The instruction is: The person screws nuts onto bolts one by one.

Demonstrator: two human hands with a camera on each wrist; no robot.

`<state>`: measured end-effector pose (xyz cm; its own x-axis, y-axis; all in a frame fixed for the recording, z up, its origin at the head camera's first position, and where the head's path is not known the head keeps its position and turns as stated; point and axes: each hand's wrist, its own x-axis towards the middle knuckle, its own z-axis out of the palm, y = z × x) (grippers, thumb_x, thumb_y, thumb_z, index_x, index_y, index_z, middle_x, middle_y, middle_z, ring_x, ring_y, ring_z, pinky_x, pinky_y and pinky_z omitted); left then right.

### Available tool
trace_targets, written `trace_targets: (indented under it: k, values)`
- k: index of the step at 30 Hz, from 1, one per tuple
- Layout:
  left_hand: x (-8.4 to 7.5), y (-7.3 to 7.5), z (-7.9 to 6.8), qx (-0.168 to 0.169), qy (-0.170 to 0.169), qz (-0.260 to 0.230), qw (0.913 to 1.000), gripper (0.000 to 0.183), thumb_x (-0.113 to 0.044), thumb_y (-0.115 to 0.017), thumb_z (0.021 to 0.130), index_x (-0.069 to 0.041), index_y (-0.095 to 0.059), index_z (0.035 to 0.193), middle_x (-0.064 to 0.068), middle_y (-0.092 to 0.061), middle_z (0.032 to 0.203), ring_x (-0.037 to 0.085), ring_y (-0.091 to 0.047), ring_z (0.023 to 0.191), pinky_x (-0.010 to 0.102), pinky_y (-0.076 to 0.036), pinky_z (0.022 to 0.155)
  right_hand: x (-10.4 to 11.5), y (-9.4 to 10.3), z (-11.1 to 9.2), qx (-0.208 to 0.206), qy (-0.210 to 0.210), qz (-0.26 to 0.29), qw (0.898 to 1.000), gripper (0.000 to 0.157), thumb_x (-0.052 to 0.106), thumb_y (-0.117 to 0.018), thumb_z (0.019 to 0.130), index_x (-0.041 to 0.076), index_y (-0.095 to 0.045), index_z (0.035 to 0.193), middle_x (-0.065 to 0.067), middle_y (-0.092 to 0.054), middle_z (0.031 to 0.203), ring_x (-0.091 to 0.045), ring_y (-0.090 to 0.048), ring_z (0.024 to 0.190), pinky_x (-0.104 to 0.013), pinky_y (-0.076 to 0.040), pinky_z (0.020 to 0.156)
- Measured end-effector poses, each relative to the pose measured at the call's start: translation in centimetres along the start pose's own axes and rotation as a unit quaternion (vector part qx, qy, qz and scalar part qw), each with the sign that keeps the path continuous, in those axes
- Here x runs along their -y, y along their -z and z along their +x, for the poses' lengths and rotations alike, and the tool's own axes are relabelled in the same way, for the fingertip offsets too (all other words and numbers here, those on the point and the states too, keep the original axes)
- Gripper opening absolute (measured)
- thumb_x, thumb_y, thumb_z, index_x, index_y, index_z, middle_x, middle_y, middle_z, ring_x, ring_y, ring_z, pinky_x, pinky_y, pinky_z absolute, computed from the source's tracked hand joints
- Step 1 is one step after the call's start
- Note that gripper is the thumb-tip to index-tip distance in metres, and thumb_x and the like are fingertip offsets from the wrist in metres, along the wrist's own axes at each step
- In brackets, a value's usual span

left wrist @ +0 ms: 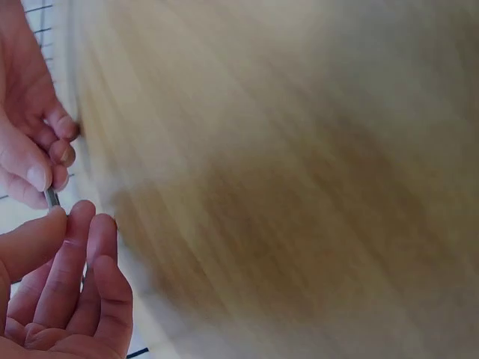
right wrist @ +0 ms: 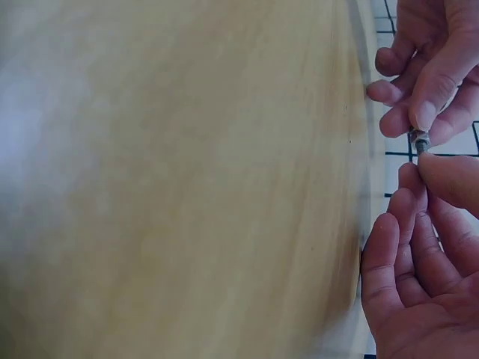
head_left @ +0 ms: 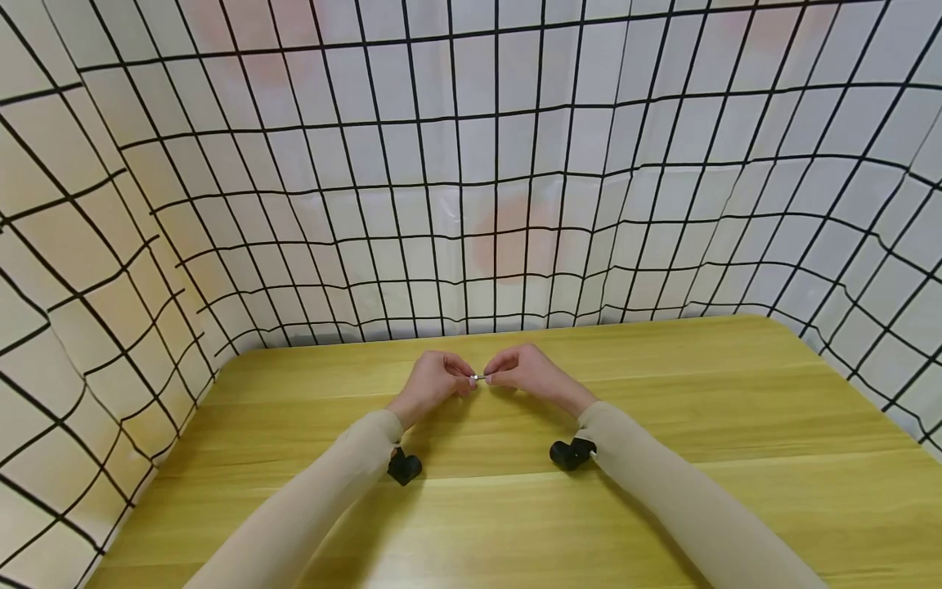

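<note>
Over the far middle of the table, both hands meet fingertip to fingertip at a small metal bolt [head_left: 482, 377]. My right hand [head_left: 536, 375] pinches one end of it between thumb and fingers. A silvery nut [right wrist: 420, 137] sits on the threaded shank, and the thumb and fingers of my left hand [head_left: 436, 383] pinch it. Only a short stretch of grey metal shows between the two hands in the left wrist view; fingertips hide the rest. The lower fingers of both hands are loosely bent.
A wood-grain table [head_left: 486, 523] spreads below the hands. Black wire mesh [head_left: 496, 176] with pale sheeting behind it rises along the back and both sides. Beneath each sleeve hangs a black wrist device, the left [head_left: 405, 467] and the right [head_left: 571, 454].
</note>
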<state>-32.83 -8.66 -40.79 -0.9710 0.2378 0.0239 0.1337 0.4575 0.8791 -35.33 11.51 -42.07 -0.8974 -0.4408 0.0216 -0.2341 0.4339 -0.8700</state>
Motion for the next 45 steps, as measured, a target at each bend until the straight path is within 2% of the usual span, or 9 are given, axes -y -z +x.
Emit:
trace_targets:
  k: [5,10,25,35,40,45]
  values:
    - [0.01,-0.15,0.12,-0.004,-0.017,0.035,0.9992,0.005,-0.001,-0.075,0.084,0.003,-0.073,0.088,0.009,-0.07,0.074,0.016,-0.061,0.063,0.023,-0.047,0.058,-0.08,-0.07,0.27,0.002,-0.006,-0.005,1.0,0.013,0.008,-0.07,0.089,0.001,-0.074,0.1,-0.006,-0.073,0.089,-0.014,-0.061,0.075,-0.03,-0.051,0.067]
    - [0.23,-0.29,0.1,-0.002,-0.016,0.042,0.999,0.005,0.0,-0.073,0.085,0.003,-0.073,0.089,0.006,-0.068,0.075,0.011,-0.056,0.06,0.022,-0.046,0.058,0.04,-0.21,0.24,0.003,-0.01,-0.015,1.0,0.012,0.007,-0.07,0.088,0.002,-0.075,0.099,-0.004,-0.073,0.089,-0.013,-0.06,0.074,-0.029,-0.05,0.066]
    - [0.46,-0.15,0.57,-0.002,0.005,0.066,0.9978,0.003,-0.005,-0.077,0.083,-0.003,-0.077,0.086,0.003,-0.068,0.073,0.01,-0.052,0.062,0.022,-0.041,0.058,-0.01,-0.33,0.67,0.0,-0.027,-0.041,0.999,0.007,0.01,-0.073,0.087,0.007,-0.076,0.093,0.0,-0.071,0.083,-0.012,-0.057,0.07,-0.027,-0.048,0.063]
    - [0.21,-0.14,0.59,0.013,0.0,0.081,0.9966,0.004,-0.003,-0.077,0.082,0.0,-0.077,0.085,0.004,-0.07,0.078,0.013,-0.051,0.069,0.024,-0.043,0.063,0.56,-0.21,0.55,0.013,-0.03,-0.078,0.996,0.005,0.012,-0.074,0.088,0.01,-0.076,0.091,0.001,-0.071,0.083,-0.014,-0.056,0.068,-0.028,-0.047,0.062]
    - [0.18,-0.22,0.72,0.012,-0.002,0.086,0.9962,0.004,-0.004,-0.078,0.081,0.0,-0.077,0.084,0.004,-0.071,0.078,0.013,-0.052,0.07,0.024,-0.043,0.066,0.44,-0.17,0.65,0.013,-0.022,-0.096,0.995,0.004,0.013,-0.074,0.087,0.01,-0.076,0.089,0.003,-0.07,0.083,-0.015,-0.055,0.073,-0.029,-0.046,0.065]
    - [0.36,-0.38,0.73,0.012,0.001,0.09,0.9959,0.005,-0.006,-0.079,0.081,-0.002,-0.078,0.084,0.003,-0.072,0.079,0.012,-0.053,0.072,0.025,-0.043,0.069,0.21,-0.12,0.76,0.016,-0.01,-0.135,0.991,0.005,0.015,-0.076,0.085,0.01,-0.077,0.087,0.006,-0.071,0.083,-0.014,-0.056,0.08,-0.03,-0.046,0.074]
